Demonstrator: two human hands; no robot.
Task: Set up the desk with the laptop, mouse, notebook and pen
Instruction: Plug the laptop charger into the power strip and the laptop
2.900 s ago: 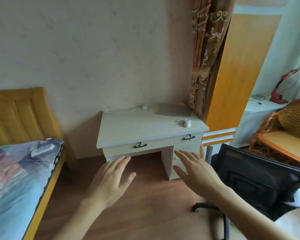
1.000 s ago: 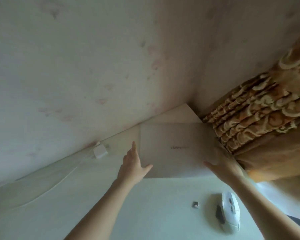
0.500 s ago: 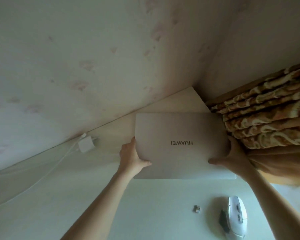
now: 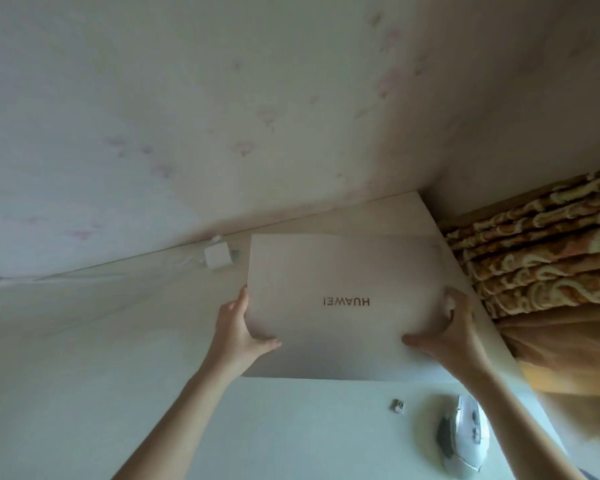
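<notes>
Gripping a closed laptop (image 4: 343,303) by its side edges, the left hand (image 4: 238,332) and right hand (image 4: 452,336) hold it at the desk's (image 4: 84,393) far right corner. A mouse (image 4: 465,436) and small dongle (image 4: 398,406) lie nearer; a white charger (image 4: 217,257) sits left, beside the wall (image 4: 222,98).

A pale silver laptop (image 4: 343,306) is showing brown "HUAWEI" lettering upside down on its lid. It is lying on a white desk (image 4: 118,375). A white and grey mouse (image 4: 465,434) is sitting nearby. A white charger block (image 4: 217,255) is resting by the off-white wall (image 4: 222,98), which is showing faint pink blotches. A brown curtain (image 4: 541,251) is displaying cream and orange scrollwork.
</notes>
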